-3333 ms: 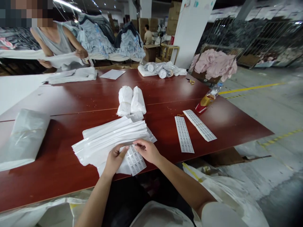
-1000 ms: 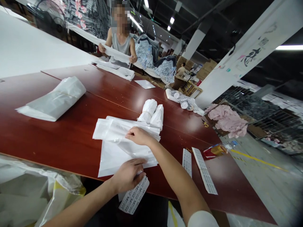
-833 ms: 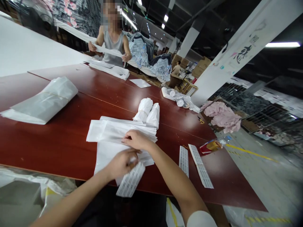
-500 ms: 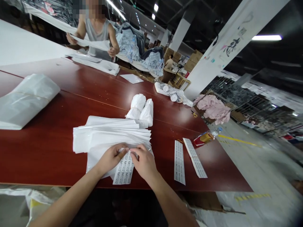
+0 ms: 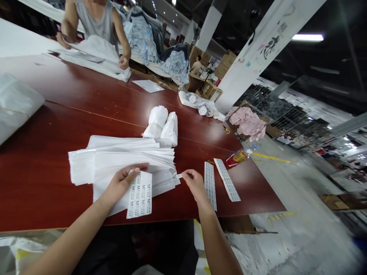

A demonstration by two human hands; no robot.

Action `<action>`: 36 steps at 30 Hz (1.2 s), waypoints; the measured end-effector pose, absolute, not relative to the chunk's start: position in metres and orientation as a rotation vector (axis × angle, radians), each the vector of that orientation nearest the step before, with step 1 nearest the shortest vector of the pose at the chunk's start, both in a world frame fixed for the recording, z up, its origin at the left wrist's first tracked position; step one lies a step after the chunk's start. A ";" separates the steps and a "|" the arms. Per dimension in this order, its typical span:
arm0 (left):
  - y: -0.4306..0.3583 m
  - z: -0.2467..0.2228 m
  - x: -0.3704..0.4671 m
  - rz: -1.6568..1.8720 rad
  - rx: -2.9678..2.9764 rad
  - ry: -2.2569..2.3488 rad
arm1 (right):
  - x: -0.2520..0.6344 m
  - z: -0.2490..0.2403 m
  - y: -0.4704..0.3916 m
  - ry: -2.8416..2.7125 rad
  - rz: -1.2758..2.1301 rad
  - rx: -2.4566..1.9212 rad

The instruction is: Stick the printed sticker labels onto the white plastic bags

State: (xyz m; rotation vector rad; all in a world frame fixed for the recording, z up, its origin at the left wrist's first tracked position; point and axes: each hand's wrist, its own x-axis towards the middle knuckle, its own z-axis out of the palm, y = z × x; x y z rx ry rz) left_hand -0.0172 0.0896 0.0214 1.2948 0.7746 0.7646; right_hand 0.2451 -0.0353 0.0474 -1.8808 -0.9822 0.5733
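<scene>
My left hand (image 5: 123, 183) pinches the upper left edge of a white sheet of printed labels (image 5: 140, 196), thumb on top. The sheet lies over a fanned stack of white plastic bags (image 5: 114, 158). My right hand (image 5: 195, 181) is at the right end of the stack, its thumb and forefinger closed on a small white label (image 5: 179, 176). To the right of that hand, two long strips of labels, one nearer (image 5: 210, 183) and one farther right (image 5: 227, 179), lie on the red-brown table (image 5: 46, 191).
Two white bundles (image 5: 156, 122) stand behind the stack. A bottle (image 5: 239, 157) lies near the right edge, with yellow-handled scissors (image 5: 226, 130) beyond it. A folded plastic bundle (image 5: 17, 103) is at the left. Across the table a person (image 5: 96, 26) handles white bags.
My right hand has moved right, away from my left hand, with a small label between its fingers. My left hand still holds the sheet. The view has shifted, and the other person's hands have lowered.
</scene>
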 end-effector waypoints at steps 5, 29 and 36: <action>0.087 0.025 -0.018 0.770 1.272 0.792 | 0.230 0.022 -0.018 -1.061 0.618 -1.937; 0.049 0.000 -0.014 0.744 2.280 0.471 | 0.200 0.028 0.038 -2.329 -0.014 -2.013; 0.022 -0.003 -0.004 0.696 2.408 0.636 | 0.116 0.033 0.098 -2.782 0.074 -1.323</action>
